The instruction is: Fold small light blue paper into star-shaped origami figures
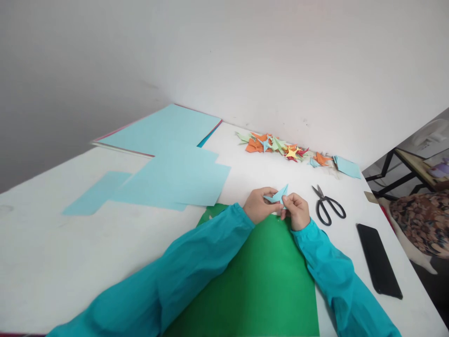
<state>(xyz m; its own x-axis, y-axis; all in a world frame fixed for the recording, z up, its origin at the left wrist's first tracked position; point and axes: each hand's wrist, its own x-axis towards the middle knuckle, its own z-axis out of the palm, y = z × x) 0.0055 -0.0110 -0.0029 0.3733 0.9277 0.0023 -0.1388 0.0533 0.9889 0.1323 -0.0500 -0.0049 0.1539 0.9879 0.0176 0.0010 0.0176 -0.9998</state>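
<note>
Between my two hands is a small light-blue folded paper piece point(279, 194) with pointed ends, looking like an origami bird. My left hand point(261, 205) pinches its left side, thumb and fingers closed on it. On the other side, the fingers of my right hand point(295, 211) are closed on its right lower part. Both hands are above the far edge of a green sheet point(256, 281). Parts of the folded paper are covered by my fingers.
Light-blue sheets point(168, 180) lie left of my hands, with a larger paper stack point(161, 128) behind. Several colourful folded paper pieces point(277, 144) line the wall, near small blue squares point(346, 166). Scissors point(326, 206) and a black phone-like slab point(379, 260) lie right.
</note>
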